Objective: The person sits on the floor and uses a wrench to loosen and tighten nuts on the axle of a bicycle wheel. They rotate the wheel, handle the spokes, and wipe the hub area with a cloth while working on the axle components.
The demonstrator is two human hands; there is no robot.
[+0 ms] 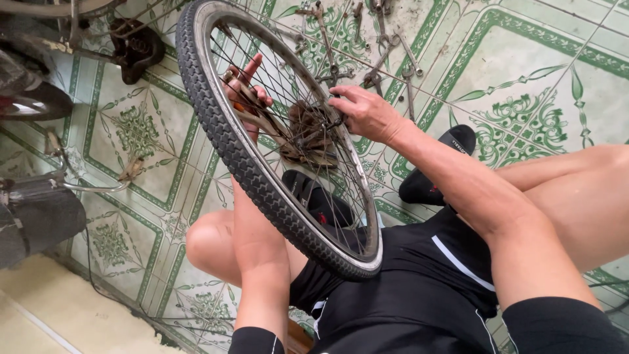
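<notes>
The left hand (246, 92) clamps a worn tool (262, 118) behind the spokes of the bicycle wheel (223, 137); the right hand (363, 111) pinches the rusty hub (308, 124) (fingers together).

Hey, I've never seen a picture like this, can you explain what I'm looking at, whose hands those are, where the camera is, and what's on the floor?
The camera sits on a person's head and looks down, so the arms and knees are their own. They sit low over a green-patterned tiled floor with a bicycle wheel upright between their legs. The left hand is behind the spokes and grips what looks like a metal tool. The right hand has its fingers at the rusty hub in the wheel's middle. Several wrenches lie on the floor beyond the wheel. A bicycle pedal and parts of a bicycle show at the upper left.
</notes>
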